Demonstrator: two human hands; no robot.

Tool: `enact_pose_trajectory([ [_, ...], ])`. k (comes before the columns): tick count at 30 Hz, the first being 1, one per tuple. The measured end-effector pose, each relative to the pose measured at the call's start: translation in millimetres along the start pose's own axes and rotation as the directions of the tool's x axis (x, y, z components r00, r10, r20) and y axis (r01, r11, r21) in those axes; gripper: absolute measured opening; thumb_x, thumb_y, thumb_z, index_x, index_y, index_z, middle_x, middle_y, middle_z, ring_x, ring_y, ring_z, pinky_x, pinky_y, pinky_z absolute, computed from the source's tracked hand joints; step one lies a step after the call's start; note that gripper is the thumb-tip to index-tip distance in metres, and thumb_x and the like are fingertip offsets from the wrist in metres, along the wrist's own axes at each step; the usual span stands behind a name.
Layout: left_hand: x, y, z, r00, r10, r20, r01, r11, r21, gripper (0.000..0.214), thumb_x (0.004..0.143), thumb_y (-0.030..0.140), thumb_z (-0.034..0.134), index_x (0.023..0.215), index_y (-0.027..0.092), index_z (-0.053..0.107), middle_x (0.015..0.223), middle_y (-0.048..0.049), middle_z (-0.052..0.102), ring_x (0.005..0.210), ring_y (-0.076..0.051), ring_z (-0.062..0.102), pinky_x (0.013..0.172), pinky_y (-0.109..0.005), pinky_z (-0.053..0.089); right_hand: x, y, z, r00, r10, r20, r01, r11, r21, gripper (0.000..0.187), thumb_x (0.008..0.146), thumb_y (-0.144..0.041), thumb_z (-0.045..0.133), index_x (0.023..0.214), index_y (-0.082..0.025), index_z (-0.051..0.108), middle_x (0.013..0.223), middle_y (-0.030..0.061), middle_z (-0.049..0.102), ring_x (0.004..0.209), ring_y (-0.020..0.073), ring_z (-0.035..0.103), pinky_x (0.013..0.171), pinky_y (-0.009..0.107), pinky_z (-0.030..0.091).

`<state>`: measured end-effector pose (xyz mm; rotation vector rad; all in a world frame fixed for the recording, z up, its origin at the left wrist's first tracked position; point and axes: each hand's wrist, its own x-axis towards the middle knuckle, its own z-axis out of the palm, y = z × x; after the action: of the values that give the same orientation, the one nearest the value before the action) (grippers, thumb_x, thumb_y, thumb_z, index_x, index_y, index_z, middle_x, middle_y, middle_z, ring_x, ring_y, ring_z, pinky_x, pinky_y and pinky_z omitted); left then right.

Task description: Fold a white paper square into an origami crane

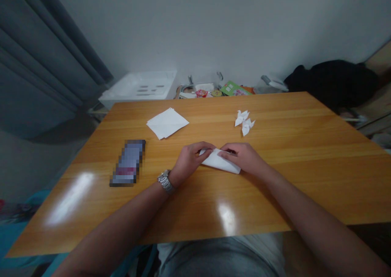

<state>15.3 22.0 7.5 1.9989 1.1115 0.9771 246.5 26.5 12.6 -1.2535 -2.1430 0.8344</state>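
Note:
A folded sheet of white paper (222, 162) lies at the middle of the wooden table, between my hands. My left hand (193, 158), with a metal watch (165, 181) on its wrist, pinches the paper's upper left end. On the other side, my right hand (241, 154) is closed on the far edge, thumb on top of the paper. Both sets of fingertips nearly meet along that edge. Some fingers are hidden behind the paper. Beyond my right hand sit two small folded paper figures (242, 116), close together.
A stack of white paper sheets (168, 123) lies at the back left of the table (305, 146). A phone (128, 163), its screen pixelated, rests at the left. Behind the far edge are a white plastic tray (143, 83), a green packet (233, 89) and dark cloth (331, 81).

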Motion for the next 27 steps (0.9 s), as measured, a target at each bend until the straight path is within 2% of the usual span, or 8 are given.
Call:
enact_pose_trajectory([
  [7, 0.7, 1.6, 0.2, 0.997, -0.072, -0.03, 0.071, 0.997, -0.041, 0.019, 0.092, 0.03, 0.065, 0.106, 0.02, 0.075, 0.096, -0.0045, 0.076, 0.08, -0.014, 0.067, 0.073, -0.024, 0.053, -0.3, -0.5, 3.5, 0.999, 0.036, -0.024, -0.034, 0.993, 0.11, 0.023, 0.092, -0.038, 0.062, 0.089, -0.02, 0.076, 0.086, 0.0031, 0.077, 0.076, 0.0189, 0.066, 0.068, 0.029, 0.046],
  [12, 3.8, 0.7, -0.7, 0.976, -0.201, -0.082, 0.164, 0.93, -0.329, 0.04, 0.089, 0.036, 0.069, 0.124, 0.016, 0.064, 0.096, -0.007, 0.075, 0.087, -0.017, 0.07, 0.072, -0.024, 0.056, 1.6, 2.7, 3.1, 0.992, 0.094, -0.09, -0.078, 0.983, 0.167, 0.028, 0.09, -0.042, 0.063, 0.084, -0.018, 0.075, 0.077, 0.0027, 0.073, 0.068, 0.0172, 0.061, 0.061, 0.028, 0.042],
  [16, 5.3, -2.6, 0.7, 0.938, -0.346, -0.013, 0.289, 0.803, -0.521, 0.043, 0.086, 0.044, 0.073, 0.115, 0.013, 0.064, 0.096, -0.0098, 0.076, 0.081, -0.017, 0.072, 0.073, -0.027, 0.061, 3.3, 6.9, 1.6, 0.966, 0.142, -0.215, -0.097, 0.973, 0.208, 0.029, 0.089, -0.043, 0.064, 0.085, -0.017, 0.075, 0.075, 0.0036, 0.072, 0.065, 0.0168, 0.059, 0.058, 0.028, 0.041],
  [18, 4.9, -3.5, 2.5, 0.923, -0.383, 0.041, 0.338, 0.754, -0.563, 0.041, 0.084, 0.046, 0.075, 0.106, 0.012, 0.067, 0.096, -0.0098, 0.075, 0.082, -0.016, 0.072, 0.077, -0.027, 0.061, 3.5, 8.2, 1.3, 0.96, 0.149, -0.239, -0.097, 0.972, 0.213, 0.03, 0.089, -0.044, 0.064, 0.085, -0.017, 0.076, 0.075, 0.004, 0.072, 0.064, 0.0169, 0.059, 0.058, 0.029, 0.041],
  [21, 3.7, -3.8, 5.0, 0.908, -0.41, 0.081, 0.377, 0.72, -0.583, 0.039, 0.083, 0.048, 0.075, 0.097, 0.012, 0.07, 0.089, -0.0085, 0.075, 0.082, -0.015, 0.072, 0.079, -0.026, 0.061, 3.4, 8.6, 1.4, 0.958, 0.151, -0.245, -0.096, 0.97, 0.222, 0.029, 0.088, -0.044, 0.065, 0.087, -0.017, 0.076, 0.077, 0.0042, 0.072, 0.065, 0.0171, 0.059, 0.059, 0.029, 0.041],
  [27, 3.0, -5.9, 6.0, 0.911, -0.408, 0.065, 0.358, 0.701, -0.617, 0.038, 0.081, 0.047, 0.078, 0.096, 0.013, 0.072, 0.089, -0.0067, 0.075, 0.079, -0.013, 0.071, 0.077, -0.023, 0.061, 4.2, 9.2, 1.6, 0.959, 0.141, -0.247, -0.08, 0.967, 0.241, 0.027, 0.089, -0.043, 0.065, 0.086, -0.018, 0.075, 0.078, 0.0042, 0.072, 0.068, 0.0178, 0.061, 0.061, 0.03, 0.042],
])
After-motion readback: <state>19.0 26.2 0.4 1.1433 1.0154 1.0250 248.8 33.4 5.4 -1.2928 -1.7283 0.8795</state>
